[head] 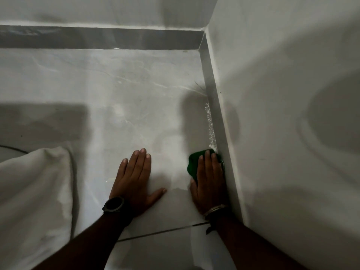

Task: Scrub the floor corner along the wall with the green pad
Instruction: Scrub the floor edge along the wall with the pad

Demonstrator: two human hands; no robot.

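On my feed, the left hand (136, 176) wears a black watch (113, 204) at the wrist, with a round dark face and a dark strap. Right of the watch, the right hand (209, 178) has thin silvery bangles (215, 209) and a dark cord (210, 228) at its wrist.

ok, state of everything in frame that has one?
left hand: flat on the floor, fingers straight, holding nothing
right hand: fingers straight, pressing the green cloth down
green cloth: bunched under that hand, against the skirting
white residue: streaked along the skirting, ahead of the cloth
white fabric: crumpled on the floor, left
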